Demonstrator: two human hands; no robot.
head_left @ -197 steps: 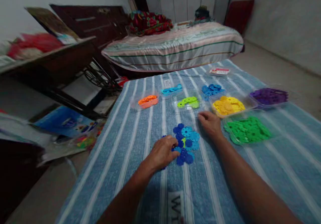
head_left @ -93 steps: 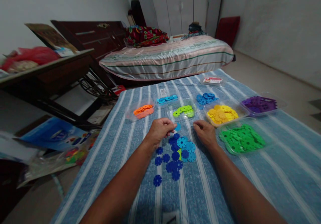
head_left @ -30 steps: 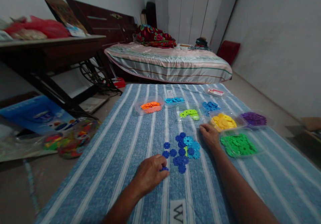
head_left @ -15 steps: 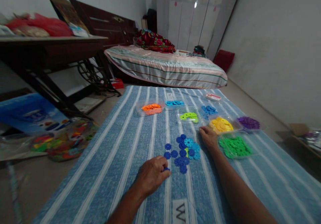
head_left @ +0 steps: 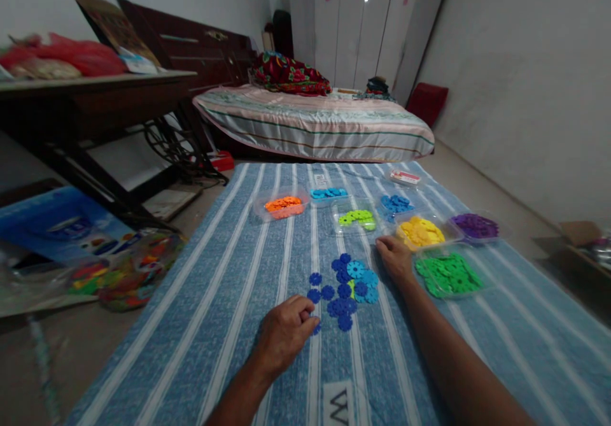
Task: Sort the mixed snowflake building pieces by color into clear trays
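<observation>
My left hand [head_left: 286, 329] is over the striped cloth with thumb and fingers pinched together. At its fingertips is a dark blue notched disc [head_left: 316, 329], partly covered by the thumb. Just beyond, several loose dark blue discs [head_left: 327, 293] lie flat, some overlapping. Larger light blue discs [head_left: 370, 278] and a bit of a lime-green piece [head_left: 352, 288] lie among them. My right hand [head_left: 395, 258] rests on the cloth beside the tub of yellow discs [head_left: 421, 232], its fingers curled in. The inside of that hand is hidden.
Clear tubs hold orange [head_left: 285, 206], light blue [head_left: 328, 193], lime [head_left: 356, 218], blue [head_left: 396, 203], purple [head_left: 475, 226] and green discs [head_left: 449, 274]. A small clear box [head_left: 404, 177] lies at the far edge. Beyond stands a bed [head_left: 315, 127]; a sewing-machine table [head_left: 95, 82] is at left.
My left hand has shifted slightly, and the disc at its fingertips now shows lower, beside the thumb. My right hand stays in place. The whole view has shifted a little.
</observation>
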